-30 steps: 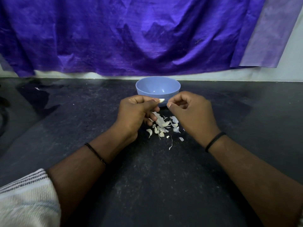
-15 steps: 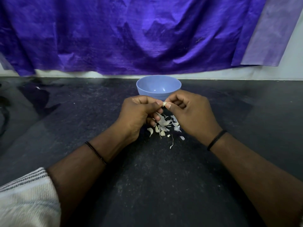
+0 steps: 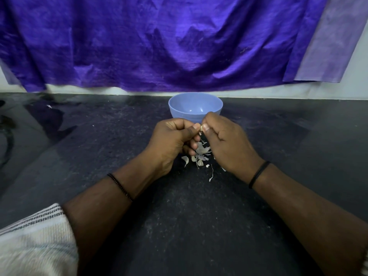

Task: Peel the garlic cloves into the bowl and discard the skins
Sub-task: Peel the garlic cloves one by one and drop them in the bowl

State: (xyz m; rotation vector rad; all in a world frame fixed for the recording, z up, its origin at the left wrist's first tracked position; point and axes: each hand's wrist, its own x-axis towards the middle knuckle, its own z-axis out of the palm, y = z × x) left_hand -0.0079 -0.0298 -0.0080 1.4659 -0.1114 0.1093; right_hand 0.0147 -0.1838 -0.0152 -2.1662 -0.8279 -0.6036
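I see the small pale garlic clove [image 3: 201, 127] pinched between the thumb tips of both hands, my left hand [image 3: 171, 139] and right hand [image 3: 227, 142] curled tight on it. The round light-blue plastic bowl [image 3: 180, 111] sits just beyond the pinch, the right hand nearer its rim. The clove's long axis I cannot tell; loose papery white skins [image 3: 200, 154] lie directly beneath on the dark stone counter [image 3: 179, 226].

Left hand [image 3: 169, 139] and right hand [image 3: 225, 140]: fingers curled, thumbs meeting, pinching one small garlic clove [image 3: 201, 127] between them. Blue bowl [image 3: 195, 105]: just behind the hands, upright. Skins [image 3: 200, 154]: loose pile on dark counter [image 3: 179, 226] beneath the hands. Purple cloth [image 3: 159, 42]: hanging behind.
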